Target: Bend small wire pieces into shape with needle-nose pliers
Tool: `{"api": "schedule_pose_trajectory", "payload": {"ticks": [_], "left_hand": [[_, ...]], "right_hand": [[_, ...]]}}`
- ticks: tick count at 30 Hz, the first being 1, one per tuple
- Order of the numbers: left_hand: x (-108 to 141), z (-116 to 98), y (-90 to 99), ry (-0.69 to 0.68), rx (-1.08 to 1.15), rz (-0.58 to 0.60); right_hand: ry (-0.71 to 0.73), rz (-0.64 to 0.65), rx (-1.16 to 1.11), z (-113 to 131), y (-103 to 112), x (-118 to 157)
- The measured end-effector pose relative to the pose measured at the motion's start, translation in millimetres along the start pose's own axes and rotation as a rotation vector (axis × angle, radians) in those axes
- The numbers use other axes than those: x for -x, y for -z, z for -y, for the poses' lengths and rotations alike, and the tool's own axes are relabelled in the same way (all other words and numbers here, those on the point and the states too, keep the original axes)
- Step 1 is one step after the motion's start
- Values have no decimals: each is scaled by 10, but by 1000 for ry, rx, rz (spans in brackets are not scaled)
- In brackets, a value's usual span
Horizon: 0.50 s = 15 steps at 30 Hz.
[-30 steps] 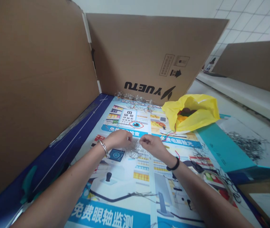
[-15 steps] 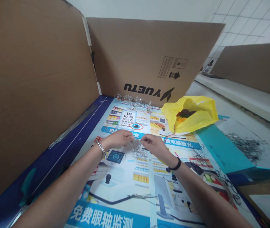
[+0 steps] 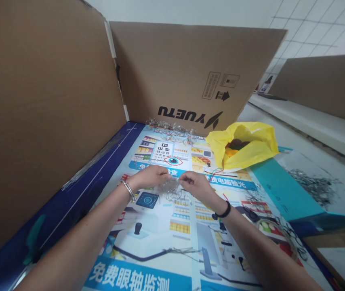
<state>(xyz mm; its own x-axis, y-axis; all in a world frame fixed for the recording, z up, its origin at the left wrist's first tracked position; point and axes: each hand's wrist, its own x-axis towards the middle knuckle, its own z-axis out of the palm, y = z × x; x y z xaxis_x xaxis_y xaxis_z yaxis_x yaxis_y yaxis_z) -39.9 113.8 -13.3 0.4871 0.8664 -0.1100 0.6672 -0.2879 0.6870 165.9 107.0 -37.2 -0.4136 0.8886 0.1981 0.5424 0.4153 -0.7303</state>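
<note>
Fingers pinched, my left hand (image 3: 153, 176) is above the middle of a printed poster (image 3: 157, 230), a silver bangle on its wrist. Facing it across a small gap is my right hand (image 3: 195, 184), also pinched, with a black band round the wrist. Between and just under the fingertips hangs a tangle of thin, pale wire (image 3: 174, 190). Both hands appear to hold it, though the exact grip is too small to see. A bundle of thin dark wires (image 3: 180, 251) lies on the poster nearer to me.
Clear and coppery wire pieces (image 3: 172, 127) line the back by a cardboard panel (image 3: 190, 60). A yellow bag (image 3: 254, 141) with dark and orange contents sits back right. Beyond a teal sheet (image 3: 284, 190) lies a dark wire heap (image 3: 314, 186). Coiled wire (image 3: 290, 238) lies beside my right forearm.
Both hands stay nearly in place, fingers still pinched. The pale wire tangle below them has shifted slightly to the left.
</note>
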Motion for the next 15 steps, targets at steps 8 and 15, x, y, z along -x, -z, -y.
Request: {"api": "schedule_pose_trajectory", "payload": {"ticks": [8, 15], "left_hand": [[7, -62, 11, -30, -96, -40], [46, -183, 53, -45, -126, -108]], "right_hand": [[-5, -14, -45, 21, 31, -2], [51, -77, -41, 37, 58, -9]]}}
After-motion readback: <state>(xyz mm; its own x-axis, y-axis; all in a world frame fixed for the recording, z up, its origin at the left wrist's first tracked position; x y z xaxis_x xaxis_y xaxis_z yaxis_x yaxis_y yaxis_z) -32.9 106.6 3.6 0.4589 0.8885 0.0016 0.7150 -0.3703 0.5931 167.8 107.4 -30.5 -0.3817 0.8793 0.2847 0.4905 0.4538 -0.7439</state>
